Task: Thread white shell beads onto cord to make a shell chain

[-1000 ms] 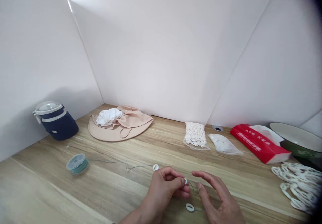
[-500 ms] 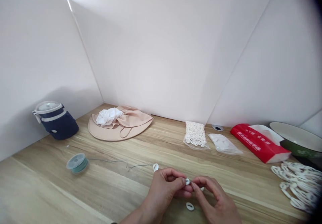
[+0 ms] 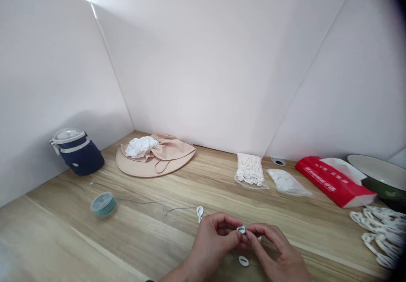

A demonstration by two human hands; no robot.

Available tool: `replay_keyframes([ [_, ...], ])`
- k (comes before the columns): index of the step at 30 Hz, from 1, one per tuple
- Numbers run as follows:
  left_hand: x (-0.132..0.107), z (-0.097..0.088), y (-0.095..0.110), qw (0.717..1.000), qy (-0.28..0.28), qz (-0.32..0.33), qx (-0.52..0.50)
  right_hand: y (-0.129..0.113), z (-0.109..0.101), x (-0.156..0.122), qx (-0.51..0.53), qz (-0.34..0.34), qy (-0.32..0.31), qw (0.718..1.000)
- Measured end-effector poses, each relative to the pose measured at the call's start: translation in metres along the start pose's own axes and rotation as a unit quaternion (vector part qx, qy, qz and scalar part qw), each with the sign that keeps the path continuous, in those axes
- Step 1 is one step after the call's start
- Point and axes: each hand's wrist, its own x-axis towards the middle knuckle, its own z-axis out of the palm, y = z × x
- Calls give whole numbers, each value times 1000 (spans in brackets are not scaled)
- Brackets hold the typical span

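My left hand (image 3: pixel 218 235) is closed, pinching a small white cowrie shell (image 3: pixel 241 229) between thumb and fingers. My right hand (image 3: pixel 275 248) meets it from the right, thumb and forefinger pressed together at the shell's edge; what they grip is hidden. Below the hands a loose-looking cowrie shell (image 3: pixel 243 261) lies on the table, slit upward. Another shell peeks out behind the right fingers. Beyond the left hand, shells (image 3: pixel 199 211) sit at the end of a thin dark cord (image 3: pixel 142 201), which runs left toward a spool of teal cord (image 3: pixel 103 204).
Along the back of the wooden table (image 3: pixel 152 239) are a beige hat (image 3: pixel 152 168) with white cloth, a bag of shells (image 3: pixel 250 170), a smaller bag (image 3: pixel 287 182) and a red tissue pack (image 3: pixel 333 182). A navy container (image 3: pixel 80 155) stands left; shell strands (image 3: pixel 377 231) and a bowl (image 3: pixel 377 170) are right.
The whole view has shifted slightly, so things appear a little farther right. The pinched shell is turned to show more of its slit. A second shell now shows beside the cord's end.
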Motion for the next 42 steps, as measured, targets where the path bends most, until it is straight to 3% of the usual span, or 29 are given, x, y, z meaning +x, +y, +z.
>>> replay_keyframes([
  [13,0,0,2,999,20,8,45,-2,8,-3,-1,-28,15,999],
  [17,-1,0,3,997,22,6,68,-3,8,-3,32,5,16,999],
  [24,-3,1,5,998,4,11,69,-13,12,-2,156,135,24,978],
  [30,-3,2,3,999,-16,12,50,-20,11,1,224,182,20,957],
  [42,-3,-1,4,995,15,33,97,-25,9,4,305,231,25,923],
])
